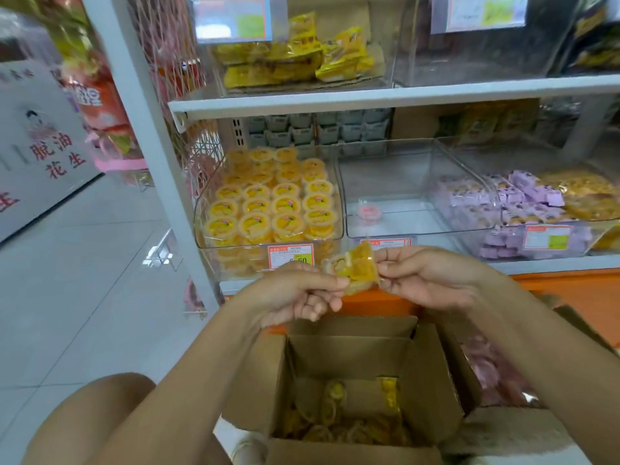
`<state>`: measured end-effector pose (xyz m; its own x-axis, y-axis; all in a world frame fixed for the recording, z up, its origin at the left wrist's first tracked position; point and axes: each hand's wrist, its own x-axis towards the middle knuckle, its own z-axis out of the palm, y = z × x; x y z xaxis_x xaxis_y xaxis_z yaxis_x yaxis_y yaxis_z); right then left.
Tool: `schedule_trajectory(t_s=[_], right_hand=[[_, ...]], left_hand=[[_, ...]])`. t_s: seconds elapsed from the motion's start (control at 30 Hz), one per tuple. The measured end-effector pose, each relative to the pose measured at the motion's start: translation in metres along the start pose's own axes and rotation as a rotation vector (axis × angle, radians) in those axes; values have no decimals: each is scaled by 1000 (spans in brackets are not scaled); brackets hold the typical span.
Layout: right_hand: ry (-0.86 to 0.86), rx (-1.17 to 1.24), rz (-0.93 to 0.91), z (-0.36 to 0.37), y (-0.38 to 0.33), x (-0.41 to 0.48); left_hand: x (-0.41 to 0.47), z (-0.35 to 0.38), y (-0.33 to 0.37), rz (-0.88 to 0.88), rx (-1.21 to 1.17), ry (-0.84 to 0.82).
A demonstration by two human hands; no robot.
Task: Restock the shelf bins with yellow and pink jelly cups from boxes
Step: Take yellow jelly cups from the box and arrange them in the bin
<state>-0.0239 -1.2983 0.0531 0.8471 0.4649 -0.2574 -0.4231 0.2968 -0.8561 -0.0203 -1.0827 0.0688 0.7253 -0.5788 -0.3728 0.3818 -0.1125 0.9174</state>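
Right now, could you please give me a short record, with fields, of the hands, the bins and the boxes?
left hand: pinches the left edge of the held yellow jelly
right hand: pinches its right edge
held yellow jelly: in front of the shelf, above the open box
left bin: filled with yellow cups
middle bin: one pink cup
open box: yellow cups at the bottom
right box: pink cups
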Motion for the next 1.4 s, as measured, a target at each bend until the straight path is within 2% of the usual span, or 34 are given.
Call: schedule_trajectory(t_s=[0.07,0.23,0.33,0.4,0.47,0.53,0.6,0.77,0.9,1.0,1.1,1.23,1.37,1.4], right_hand=[[-25,-83,36,3,-21,4],[-101,-185,73,9,-72,21],[-145,-151,131,12,-92,36],[-57,-4,118,16,-104,51],[115,80,51,16,-117,72],[328,77,-14,14,-130,96],[469,70,-55,6,-138,124],[640,-13,-180,-5,-148,195],[732,-294,-210,-6,-157,229],[786,-468,-153,-4,-157,244],[851,-573,-97,-2,-159,251],[860,-757,-138,-7,-160,252],[1019,-1156,-117,-15,-157,254],[1031,-1193,-112,-15,-156,255]], left_hand=[[-2,-7,15,-38,52,-72],[6,-28,49,-58,2,-163],[12,-40,66,-3,129,-130],[20,-51,76,48,108,-56],[34,-64,85,65,-5,13],[47,-77,91,69,-162,51],[58,-90,96,83,-294,89],[82,-117,100,184,-467,288],[95,-146,93,223,-544,465],[99,-161,89,220,-580,536],[102,-167,92,205,-570,512],[107,-174,98,187,-594,462],[112,-179,101,166,-609,459],[113,-181,102,165,-620,464]])
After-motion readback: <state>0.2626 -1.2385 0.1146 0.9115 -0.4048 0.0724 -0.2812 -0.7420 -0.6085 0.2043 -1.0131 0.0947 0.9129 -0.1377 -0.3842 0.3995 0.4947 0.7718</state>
